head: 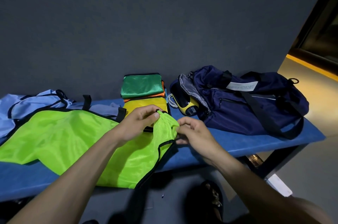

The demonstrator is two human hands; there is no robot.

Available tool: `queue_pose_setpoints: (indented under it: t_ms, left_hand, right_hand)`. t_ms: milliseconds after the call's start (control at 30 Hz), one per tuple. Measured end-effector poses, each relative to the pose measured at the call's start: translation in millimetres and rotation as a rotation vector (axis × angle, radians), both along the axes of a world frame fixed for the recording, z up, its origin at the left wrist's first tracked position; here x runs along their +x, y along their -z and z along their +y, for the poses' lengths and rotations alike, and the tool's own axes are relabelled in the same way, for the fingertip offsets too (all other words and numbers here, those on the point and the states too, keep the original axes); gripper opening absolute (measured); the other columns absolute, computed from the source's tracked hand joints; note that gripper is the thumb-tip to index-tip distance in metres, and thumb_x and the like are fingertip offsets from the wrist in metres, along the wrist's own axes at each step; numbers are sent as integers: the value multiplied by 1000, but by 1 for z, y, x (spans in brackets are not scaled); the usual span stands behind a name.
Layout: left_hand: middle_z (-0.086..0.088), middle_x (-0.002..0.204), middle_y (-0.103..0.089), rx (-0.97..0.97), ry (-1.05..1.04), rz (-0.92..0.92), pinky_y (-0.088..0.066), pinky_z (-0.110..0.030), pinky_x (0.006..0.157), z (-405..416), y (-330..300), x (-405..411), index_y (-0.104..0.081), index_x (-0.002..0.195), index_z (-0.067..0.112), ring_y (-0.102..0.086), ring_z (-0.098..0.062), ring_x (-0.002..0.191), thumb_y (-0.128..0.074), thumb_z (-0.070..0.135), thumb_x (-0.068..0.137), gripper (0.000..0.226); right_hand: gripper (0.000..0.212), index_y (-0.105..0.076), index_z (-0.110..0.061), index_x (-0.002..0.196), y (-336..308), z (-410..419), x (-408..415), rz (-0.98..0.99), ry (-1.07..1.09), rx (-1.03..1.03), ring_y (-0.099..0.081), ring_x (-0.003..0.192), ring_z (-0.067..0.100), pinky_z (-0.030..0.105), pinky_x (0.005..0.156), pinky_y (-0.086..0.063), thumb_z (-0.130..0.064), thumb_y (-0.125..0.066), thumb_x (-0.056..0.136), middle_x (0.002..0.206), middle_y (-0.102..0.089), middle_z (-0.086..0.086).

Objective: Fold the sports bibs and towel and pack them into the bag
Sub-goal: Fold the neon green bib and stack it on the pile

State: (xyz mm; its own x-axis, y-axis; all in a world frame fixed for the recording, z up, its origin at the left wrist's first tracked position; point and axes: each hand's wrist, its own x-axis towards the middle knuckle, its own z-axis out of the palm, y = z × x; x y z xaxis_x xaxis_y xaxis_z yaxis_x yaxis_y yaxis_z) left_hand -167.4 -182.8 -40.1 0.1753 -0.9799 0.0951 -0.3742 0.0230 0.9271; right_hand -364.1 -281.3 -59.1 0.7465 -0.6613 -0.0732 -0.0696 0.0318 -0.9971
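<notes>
on the blue surface point(237, 141) we see the light blue bib point(27, 106), then the lime bib point(60, 137), its strap pinched by our left hand point(139, 123) and right hand point(193, 132) fingers, folded bibs point(142, 86) behind, navy bag point(247, 103) rightmost.

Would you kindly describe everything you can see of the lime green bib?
The lime green bib is thin mesh-like fabric with black edging. It lies mostly spread on the blue bench, its near edge hanging over the front. Its left part overlaps the light blue bib. One corner is lifted: the left hand pinches its tip and the right hand pinches the edge just beside it. It is not yet folded.
</notes>
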Motion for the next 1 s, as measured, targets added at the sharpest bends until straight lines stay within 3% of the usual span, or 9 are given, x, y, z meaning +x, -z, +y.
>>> queue_pose_setpoints:
  t_ms: [100, 200, 333, 467, 600, 700, 800, 900, 1000]
  left_hand:
    - [3, 78, -40, 49, 2, 42, -36, -33, 83, 0, 0, 2, -56, 107, 4, -37, -14, 78, -47, 28, 108, 26]
    - [-6, 95, -55, 101, 18, 136, -39, -39, 95, 0, -1, -1, -59, 112, 9, -51, -20, 91, -50, 40, 104, 33]
    - [11, 97, -71, 136, -29, 282, -41, -30, 95, -3, -1, -7, -66, 107, 17, -64, -4, 95, -50, 24, 106, 18]
    - [-11, 103, -69, 130, -27, 361, -42, -45, 94, -2, -2, -9, -66, 111, 8, -60, -25, 96, -50, 19, 105, 20]
    - [3, 98, -68, 155, -27, 412, -39, -39, 96, -3, 1, -8, -68, 109, 18, -58, -17, 96, -58, 24, 100, 14]
    - [10, 89, -61, 145, -27, 332, -40, -35, 88, -5, 2, -10, -60, 110, 5, -56, -6, 87, -60, 27, 99, 25]
    - [18, 63, -48, 137, -29, 254, -33, -32, 72, -8, 2, -11, -54, 106, 2, -47, 2, 56, -49, 20, 106, 19]
    - [9, 75, -49, 144, -49, 176, -34, -33, 85, -8, 3, -6, -53, 101, -4, -49, -1, 69, -49, 25, 107, 29]
    - [-3, 84, -43, 165, -31, 123, -35, -31, 91, -10, 5, -5, -50, 94, 9, -46, -10, 82, -47, 26, 108, 22]
  right_hand:
    - [17, -65, -14, 93, -5, 3, -3, -73, -6, 156, -61, 75, 10, 27, 71, -52, -4, -54, 101, 80, -68, -3]
    - [17, -64, -14, 113, -2, 6, -5, -95, -33, 150, -59, 86, 17, 27, 72, -51, -6, -53, 103, 92, -65, 7]
    - [41, -54, -22, 134, 3, 13, -7, -153, -70, 27, -57, 84, 12, 24, 75, -52, -2, -61, 98, 90, -60, 0]
    - [59, -43, -32, 124, 5, 25, -12, -66, -36, -384, -65, 87, 13, 34, 79, -57, -12, -80, 83, 106, -59, -6]
    - [51, -33, -37, 114, 12, 32, -7, 194, 115, -877, -58, 81, 15, 41, 72, -49, -29, -74, 84, 97, -54, -16]
    - [46, -30, -32, 115, 18, 32, -2, 294, 197, -1118, -53, 74, 29, 37, 66, -33, -19, -64, 87, 101, -58, -5]
    - [35, -31, -30, 113, 20, 28, -3, 330, 238, -1112, -51, 66, 35, 40, 61, -34, -17, -51, 88, 83, -59, 1]
    - [17, -42, -29, 112, 26, 26, -9, 284, 273, -1017, -49, 63, 27, 43, 62, -40, -23, -41, 96, 69, -49, -9]
    - [14, -50, -27, 112, 35, 28, -15, 188, 291, -842, -43, 63, 9, 39, 63, -35, -23, -40, 104, 65, -44, -16]
